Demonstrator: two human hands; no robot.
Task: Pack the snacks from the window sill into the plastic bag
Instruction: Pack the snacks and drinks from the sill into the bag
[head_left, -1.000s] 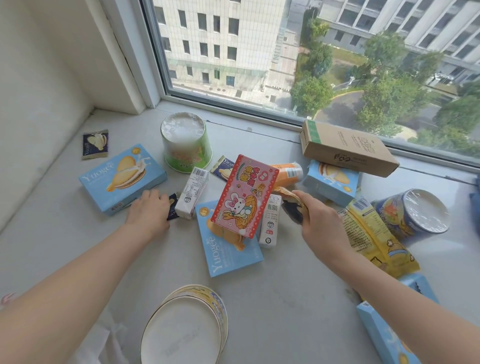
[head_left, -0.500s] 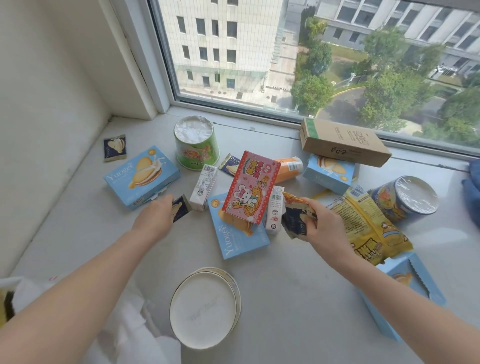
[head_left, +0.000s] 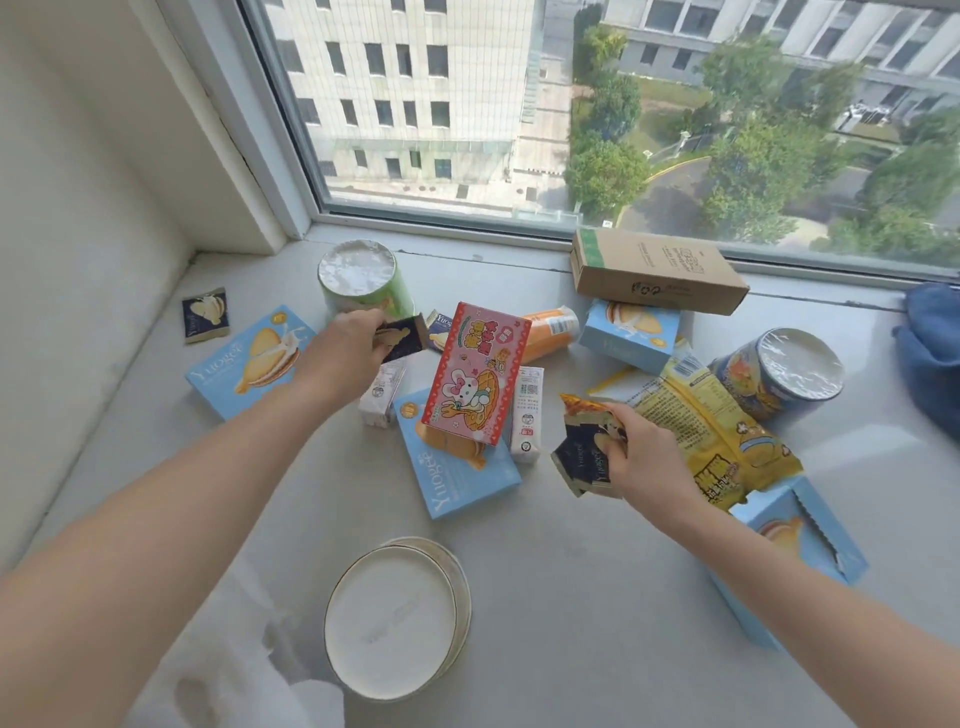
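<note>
The left hand (head_left: 345, 353) is left of centre in the frame, fingers pinching a small dark sachet (head_left: 399, 338) lifted in front of the green cup (head_left: 363, 283). The right hand (head_left: 641, 457), lower right of centre, grips a bunch of dark and orange sachets (head_left: 584, 449) above the window sill (head_left: 571, 545).

Between the two hands the clutter is thick. A pink rabbit box (head_left: 475, 374) stands tilted on a pale blue biscuit box (head_left: 460, 473), with a slim white carton (head_left: 527, 413) just beside it on the right and another white carton (head_left: 382, 395) under the left wrist. Behind the pink box lie a further sachet (head_left: 435, 332) and an orange bottle (head_left: 550, 332) on its side. A second blue box (head_left: 249, 361) sits at the left, and a lone sachet (head_left: 206, 314) farther up left near the wall.

To the right are a yellow snack bag (head_left: 711, 421) (partly covered by the right hand), a dark cup (head_left: 779, 374) on its side, a third blue box (head_left: 631, 332) beneath a brown cardboard box (head_left: 657, 270), and an opened blue box (head_left: 795, 551) under the right forearm. A white-lidded tub (head_left: 395, 618) sits at bottom centre; the plastic bag (head_left: 244, 670) shows in the lower left corner.
</note>
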